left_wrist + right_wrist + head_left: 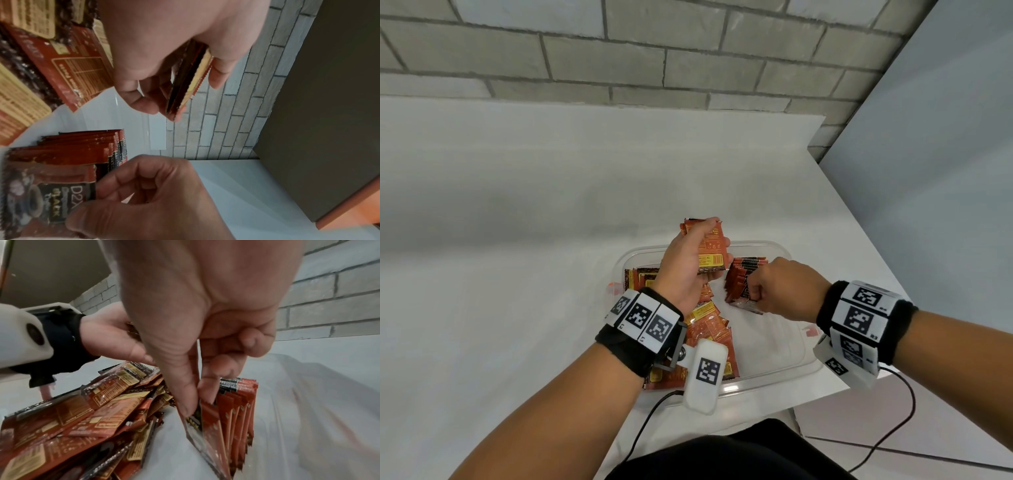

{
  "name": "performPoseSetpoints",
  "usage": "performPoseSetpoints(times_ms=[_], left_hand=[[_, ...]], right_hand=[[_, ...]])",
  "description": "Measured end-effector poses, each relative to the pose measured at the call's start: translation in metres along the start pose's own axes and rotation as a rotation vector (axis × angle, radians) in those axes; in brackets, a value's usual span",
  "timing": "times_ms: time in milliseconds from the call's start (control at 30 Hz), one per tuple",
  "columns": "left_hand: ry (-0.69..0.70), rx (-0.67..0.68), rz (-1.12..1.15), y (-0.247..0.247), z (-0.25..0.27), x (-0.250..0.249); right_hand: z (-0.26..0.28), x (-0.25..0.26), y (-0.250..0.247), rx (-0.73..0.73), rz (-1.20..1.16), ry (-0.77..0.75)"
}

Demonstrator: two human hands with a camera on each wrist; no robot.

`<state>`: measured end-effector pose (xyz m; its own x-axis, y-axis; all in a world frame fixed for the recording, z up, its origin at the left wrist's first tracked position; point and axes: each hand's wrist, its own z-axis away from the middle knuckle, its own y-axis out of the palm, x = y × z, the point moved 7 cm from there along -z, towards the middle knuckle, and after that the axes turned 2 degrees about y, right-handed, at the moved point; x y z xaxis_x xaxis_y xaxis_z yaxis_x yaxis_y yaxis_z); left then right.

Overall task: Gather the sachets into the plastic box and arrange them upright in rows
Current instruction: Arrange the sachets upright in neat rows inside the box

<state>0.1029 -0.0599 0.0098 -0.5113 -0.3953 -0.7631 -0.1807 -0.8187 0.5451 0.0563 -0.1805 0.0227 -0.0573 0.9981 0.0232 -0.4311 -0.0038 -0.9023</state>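
The plastic box (774,371), clear and shallow, sits on the white worktop (517,222) at its near right corner, directly in front of the person.

The left hand (690,263) is raised over the far left part of the box. Its fingers and thumb are curled round a small stack of sachets (711,245), held on edge and clear of the box contents.

The right hand (779,289) is lowered into the box on the right side. Its thumb and forefinger are pressed together on the top edge of one sachet (198,423), the nearest one of a row of upright sachets (743,275). The other fingers are curled into the palm. The row stands on the box floor, tilted slightly, with its members touching one another.

A loose heap of sachets (710,329) lies flat and overlapping along the left side of the box, separated from the upright row by bare box floor.

A grey brick wall (654,51) stands behind the worktop.
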Motion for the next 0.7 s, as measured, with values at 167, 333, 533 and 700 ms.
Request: performPoseSetpoints(times_ms=[167, 333, 533, 700], left_hand=[[0.0, 0.007, -0.001, 0.001, 0.001, 0.0], [-0.004, 0.008, -0.002, 0.001, 0.001, 0.001], [-0.007, 0.011, -0.011, 0.001, 0.001, 0.001], [0.002, 0.013, -0.017, 0.0, 0.0, 0.0]], right_hand=[[-0.004, -0.003, 0.002, -0.001, 0.077, 0.027], [-0.007, -0.002, 0.001, 0.009, 0.104, 0.026], [-0.008, -0.003, 0.0, 0.009, 0.127, 0.042], [-0.012, -0.007, -0.002, -0.01, 0.127, 0.055]])
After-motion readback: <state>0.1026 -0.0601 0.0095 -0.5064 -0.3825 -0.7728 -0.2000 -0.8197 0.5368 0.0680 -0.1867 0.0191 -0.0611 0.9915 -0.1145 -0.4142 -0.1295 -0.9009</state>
